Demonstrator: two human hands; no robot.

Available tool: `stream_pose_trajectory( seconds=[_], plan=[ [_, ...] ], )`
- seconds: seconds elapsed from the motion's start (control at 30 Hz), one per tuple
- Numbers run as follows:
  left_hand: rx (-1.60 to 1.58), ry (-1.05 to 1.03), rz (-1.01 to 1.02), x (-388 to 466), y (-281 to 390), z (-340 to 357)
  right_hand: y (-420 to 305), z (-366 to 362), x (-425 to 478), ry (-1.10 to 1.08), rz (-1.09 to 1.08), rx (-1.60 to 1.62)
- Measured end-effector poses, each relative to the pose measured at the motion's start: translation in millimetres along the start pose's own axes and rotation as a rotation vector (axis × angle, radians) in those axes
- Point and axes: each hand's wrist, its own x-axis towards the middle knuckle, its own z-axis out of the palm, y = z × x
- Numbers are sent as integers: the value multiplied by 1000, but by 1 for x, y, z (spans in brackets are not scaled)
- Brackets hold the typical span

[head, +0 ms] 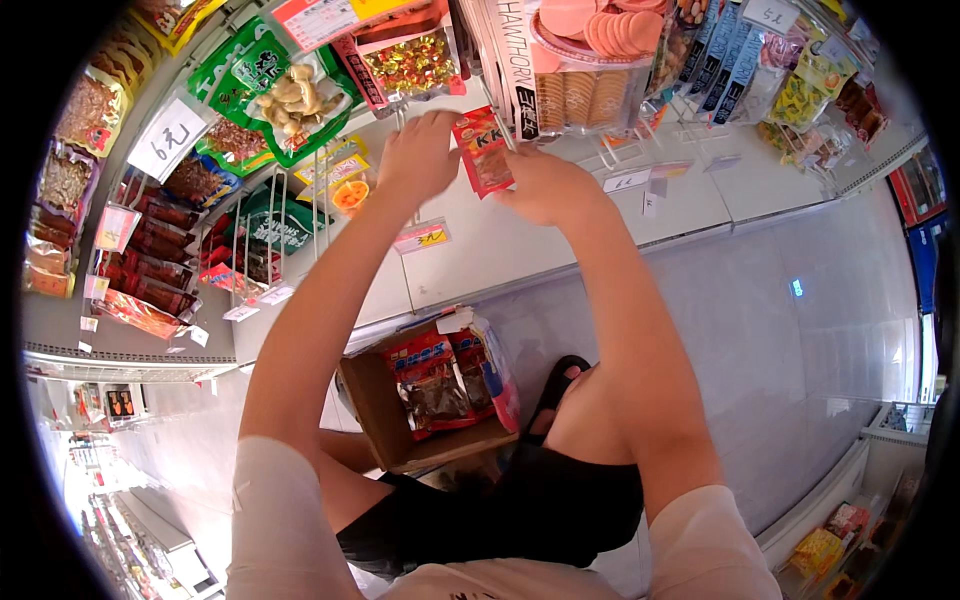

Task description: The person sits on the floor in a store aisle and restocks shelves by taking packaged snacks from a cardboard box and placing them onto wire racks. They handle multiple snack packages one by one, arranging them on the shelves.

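Observation:
A small red snack packet (480,154) with a clear window hangs upright in front of the shelf. My right hand (551,184) grips it at its right edge, beside a thin metal peg. My left hand (420,161) is raised just left of the packet, with fingers curled near a display hook under a bag of gold-wrapped candy (416,66). What the left fingers touch is hidden. Between my legs an open cardboard box (379,405) holds larger red snack bags (435,382).
A green peanut bag (292,97) and a bag of round biscuits (585,90) hang close to the hands. Wire hooks (611,154) and a price tag (421,238) project from the white shelf (495,240). My sandalled foot (555,394) is beside the box.

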Motion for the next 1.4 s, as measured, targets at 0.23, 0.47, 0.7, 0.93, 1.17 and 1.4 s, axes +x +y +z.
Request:
stream_pose_trajectory(
  seconds=[0.23,0.47,0.7,0.93,1.17,1.4],
  plan=[
    [-8,-241,-273,79,0,68,6,4,-2,54,-14,-10],
    [-58,-192,-435,77,32,68,15,-2,-1,-41,12,75],
    [-633,-334,-385,50,-4,77,-10,-11,5,-135,116,-8],
    [-567,-431,-63,23,17,50,-21,-22,3,-70,233,-11],
    [-747,-621,-39,4,18,33,-28,-15,0,12,235,-19],
    [-543,-761,89,-20,33,17,-10,-14,-13,90,191,82]
  ],
)
